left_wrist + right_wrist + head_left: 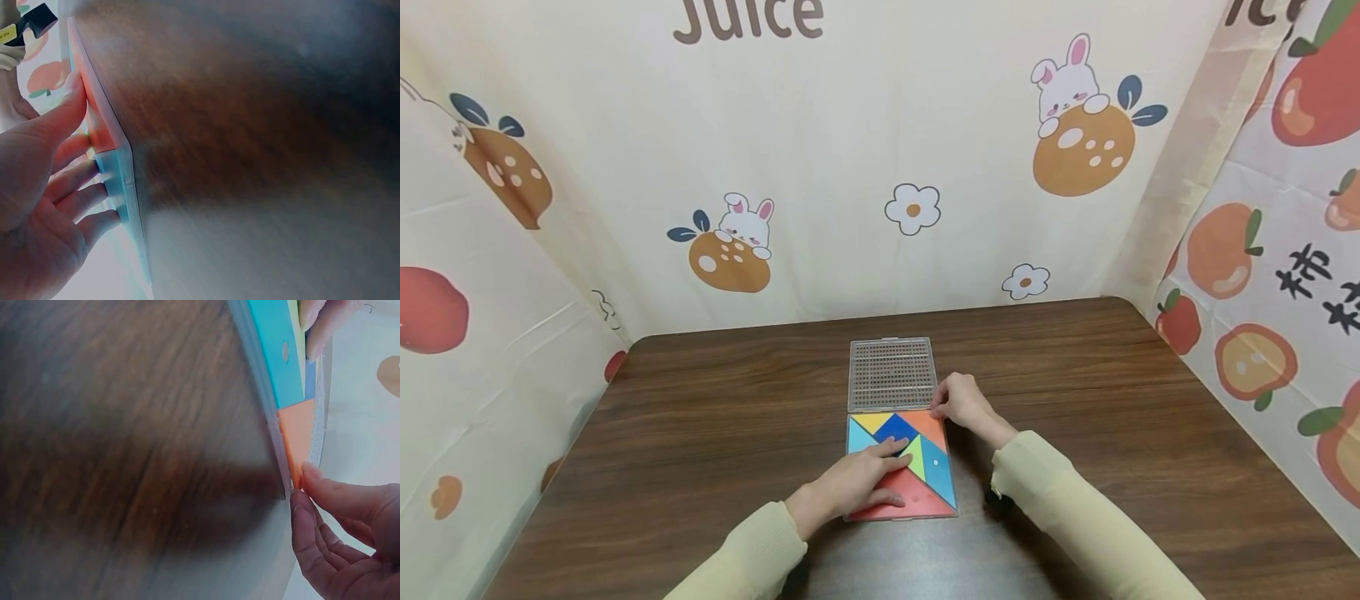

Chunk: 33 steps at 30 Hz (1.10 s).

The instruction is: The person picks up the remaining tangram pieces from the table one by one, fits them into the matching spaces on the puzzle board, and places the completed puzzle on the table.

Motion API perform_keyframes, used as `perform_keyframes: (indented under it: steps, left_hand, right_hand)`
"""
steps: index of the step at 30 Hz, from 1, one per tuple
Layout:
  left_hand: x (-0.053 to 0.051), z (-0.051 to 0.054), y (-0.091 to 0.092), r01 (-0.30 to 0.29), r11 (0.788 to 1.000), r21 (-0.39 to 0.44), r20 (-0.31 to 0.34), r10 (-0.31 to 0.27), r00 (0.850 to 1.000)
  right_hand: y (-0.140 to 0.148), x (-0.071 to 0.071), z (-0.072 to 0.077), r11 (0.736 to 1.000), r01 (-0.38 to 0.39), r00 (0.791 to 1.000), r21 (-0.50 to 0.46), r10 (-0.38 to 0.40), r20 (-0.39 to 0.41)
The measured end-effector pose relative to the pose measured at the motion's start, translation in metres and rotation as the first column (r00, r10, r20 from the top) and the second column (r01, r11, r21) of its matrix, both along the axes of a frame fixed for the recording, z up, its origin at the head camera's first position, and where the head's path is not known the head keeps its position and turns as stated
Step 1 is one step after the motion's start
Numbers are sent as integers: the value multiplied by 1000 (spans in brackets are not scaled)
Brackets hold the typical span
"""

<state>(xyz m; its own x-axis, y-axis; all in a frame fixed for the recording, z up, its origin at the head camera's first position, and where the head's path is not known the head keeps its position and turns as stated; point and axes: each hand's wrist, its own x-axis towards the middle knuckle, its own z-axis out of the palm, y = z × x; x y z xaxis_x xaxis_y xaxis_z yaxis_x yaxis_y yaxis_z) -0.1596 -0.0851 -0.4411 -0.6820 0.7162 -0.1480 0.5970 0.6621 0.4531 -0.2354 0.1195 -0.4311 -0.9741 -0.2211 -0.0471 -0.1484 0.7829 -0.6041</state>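
Tangram pieces in several colours fill the tray half of a clear plastic case (956,483). My left hand (857,482) lies over them with fingers spread, touching the red triangle (917,502), the green triangle (914,457) and the dark blue square (891,428). At the tray's upper right corner, my right hand (964,402) pinches the tip of the orange triangle (297,434) between thumb and forefinger. A light blue piece (936,468) with a small hole lies below the orange one. Another light blue piece (857,437) and a yellow triangle (871,421) lie at the left.
The case's dotted clear lid (891,375) lies folded back flat beyond the tray. Both rest on a dark wooden table (737,400). Printed fabric (850,275) hangs behind the table and along its sides.
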Motion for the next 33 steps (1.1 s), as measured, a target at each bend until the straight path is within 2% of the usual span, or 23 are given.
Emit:
perform_keyframes:
  steps: [10,19,25,33]
  left_hand:
    - [-1,-1,0,9,1000,-6,-10,-9,1000]
    - [-2,1,1,15,999,-35,-47,-16,999]
    - [-2,1,4,13,1000,-28,-92,-16,996]
    - [-1,0,1,1,1000,9,-127,0,992]
  right_hand:
    - [0,1,-4,1000,-12,999,12,13,-46]
    - [-5,9,0,999,-33,999,40,35,-42]
    - [-4,19,4,997,-52,989,51,58,-138]
    - [7,39,7,994,-65,959,89,87,-268]
